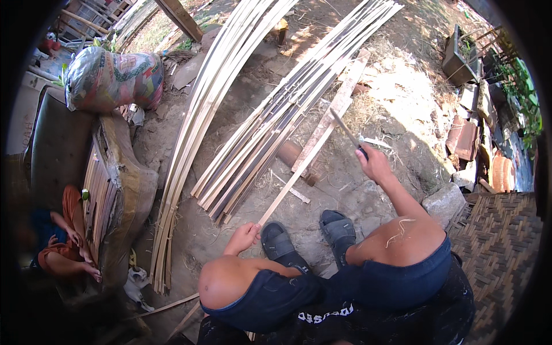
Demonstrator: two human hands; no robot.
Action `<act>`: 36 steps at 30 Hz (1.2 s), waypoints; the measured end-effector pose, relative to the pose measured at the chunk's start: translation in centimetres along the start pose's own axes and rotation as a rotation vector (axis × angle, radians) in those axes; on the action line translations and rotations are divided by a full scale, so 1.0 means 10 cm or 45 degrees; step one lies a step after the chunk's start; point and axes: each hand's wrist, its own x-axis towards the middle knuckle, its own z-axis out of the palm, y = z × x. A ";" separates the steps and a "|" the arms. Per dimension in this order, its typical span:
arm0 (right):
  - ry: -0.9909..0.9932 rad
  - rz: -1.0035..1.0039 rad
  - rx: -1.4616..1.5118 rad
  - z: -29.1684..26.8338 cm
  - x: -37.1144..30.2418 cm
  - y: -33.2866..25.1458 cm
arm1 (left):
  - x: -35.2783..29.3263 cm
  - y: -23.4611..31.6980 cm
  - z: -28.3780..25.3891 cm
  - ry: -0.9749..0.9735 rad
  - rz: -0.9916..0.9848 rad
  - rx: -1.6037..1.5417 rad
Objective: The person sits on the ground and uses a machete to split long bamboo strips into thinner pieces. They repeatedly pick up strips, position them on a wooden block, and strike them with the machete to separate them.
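Observation:
My left hand is closed round the near end of a long, pale bamboo strip, beside my left knee. The strip slants away to the right, and its far part lies along a narrow wooden plank. In my right hand is the dark handle of a knife. Its blade points up and left, with the tip close to the strip's far end; whether they touch I cannot tell. Under the plank is a round wooden block. Pale shavings lie on the ground around it.
Two long bundles of split strips, a pale one and a mixed dark-and-pale one, stretch away on the left. Beyond are a stuffed plastic sack and a seated person. At right lie a rock and a woven mat.

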 end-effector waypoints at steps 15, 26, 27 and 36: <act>0.128 -0.011 -0.051 -0.07 0.01 -0.02 | 0.47 0.65 0.16 0.029 0.246 0.210; -0.161 -0.135 -0.034 0.45 -0.28 -0.24 | 0.49 0.45 -0.02 -0.168 -0.064 -0.246; -0.203 -0.285 -0.093 0.42 -0.31 -0.31 | 0.61 0.53 0.03 -0.121 0.003 -0.282; -0.225 -0.330 -0.035 0.44 -0.40 -0.32 | 0.42 0.43 -0.10 -0.101 0.008 -0.196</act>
